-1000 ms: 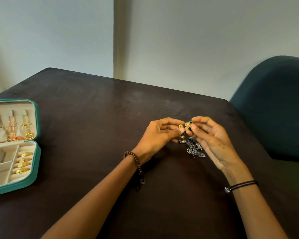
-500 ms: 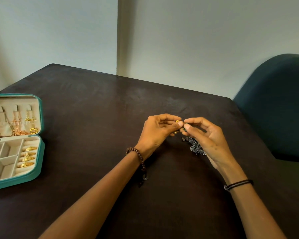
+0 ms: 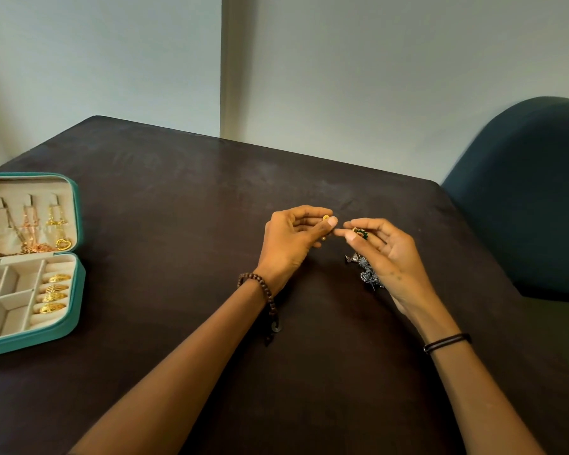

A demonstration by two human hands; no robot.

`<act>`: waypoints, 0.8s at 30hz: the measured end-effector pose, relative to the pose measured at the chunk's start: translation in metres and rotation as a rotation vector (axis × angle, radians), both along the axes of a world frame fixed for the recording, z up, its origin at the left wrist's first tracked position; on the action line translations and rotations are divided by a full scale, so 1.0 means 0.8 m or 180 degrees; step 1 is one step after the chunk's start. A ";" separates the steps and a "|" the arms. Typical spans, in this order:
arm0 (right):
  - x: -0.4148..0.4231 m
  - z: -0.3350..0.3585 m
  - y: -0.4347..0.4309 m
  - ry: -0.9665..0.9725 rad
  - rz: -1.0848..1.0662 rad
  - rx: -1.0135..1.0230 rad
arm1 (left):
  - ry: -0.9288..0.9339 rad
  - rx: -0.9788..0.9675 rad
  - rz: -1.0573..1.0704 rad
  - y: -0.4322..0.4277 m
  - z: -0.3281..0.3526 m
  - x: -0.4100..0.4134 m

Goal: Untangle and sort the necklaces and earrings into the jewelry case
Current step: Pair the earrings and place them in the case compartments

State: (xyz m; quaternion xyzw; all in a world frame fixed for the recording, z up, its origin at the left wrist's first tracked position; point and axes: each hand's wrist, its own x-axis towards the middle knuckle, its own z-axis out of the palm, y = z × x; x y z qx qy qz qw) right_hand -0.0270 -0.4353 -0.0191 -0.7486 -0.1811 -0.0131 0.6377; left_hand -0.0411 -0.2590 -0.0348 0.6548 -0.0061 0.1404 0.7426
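My left hand [image 3: 293, 239] pinches a small gold earring [image 3: 326, 218] between thumb and forefinger, above the middle of the dark table [image 3: 184, 198]. Just to its right, my right hand [image 3: 386, 254] pinches a gold and green earring [image 3: 359, 233]. A heap of silver jewelry [image 3: 363, 272] lies on the table under my right hand, partly hidden by it. At the far left the teal jewelry case [image 3: 74, 280] lies open. Necklaces [image 3: 30, 231] hang in its lid and gold rings [image 3: 53, 293] sit in its ring rolls.
A dark teal chair [image 3: 526, 192] stands beyond the table's right edge. Pale walls rise behind the table. The case has several small beige compartments [image 3: 4, 300] at its left side.
The two earrings, held together between both hands a second ago, have come apart: my left hand keeps the gold one and my right hand the gold and green one.
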 end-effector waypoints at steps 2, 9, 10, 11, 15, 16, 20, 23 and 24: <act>0.000 -0.001 -0.001 -0.0035 0.0010 -0.0009 | 0.0007 0.0007 0.0002 0.001 -0.001 0.000; 0.004 -0.004 -0.005 -0.0203 0.0013 -0.0066 | -0.0020 0.0096 -0.0054 -0.003 -0.006 0.001; 0.004 -0.004 -0.005 -0.0198 0.0003 -0.0073 | -0.0024 0.0099 -0.0066 -0.002 -0.006 0.001; 0.005 -0.005 -0.005 -0.0183 -0.0019 -0.0063 | -0.0028 0.0100 -0.0077 -0.001 -0.007 0.002; 0.007 -0.006 -0.005 -0.0284 -0.0177 -0.0262 | -0.0029 0.0114 -0.0127 0.000 -0.007 0.004; 0.007 -0.007 -0.005 -0.0311 -0.0176 -0.0310 | -0.0023 0.0125 -0.0135 -0.001 -0.008 0.004; 0.006 -0.005 -0.004 -0.0362 -0.0151 -0.0314 | -0.0025 0.0097 -0.0133 -0.002 -0.005 0.004; 0.006 -0.004 -0.002 -0.0291 -0.0094 -0.0200 | -0.0081 0.0041 -0.0118 -0.002 -0.003 0.003; 0.006 -0.003 0.001 -0.0267 -0.0065 -0.0202 | -0.0095 0.0041 -0.0114 0.000 -0.002 0.002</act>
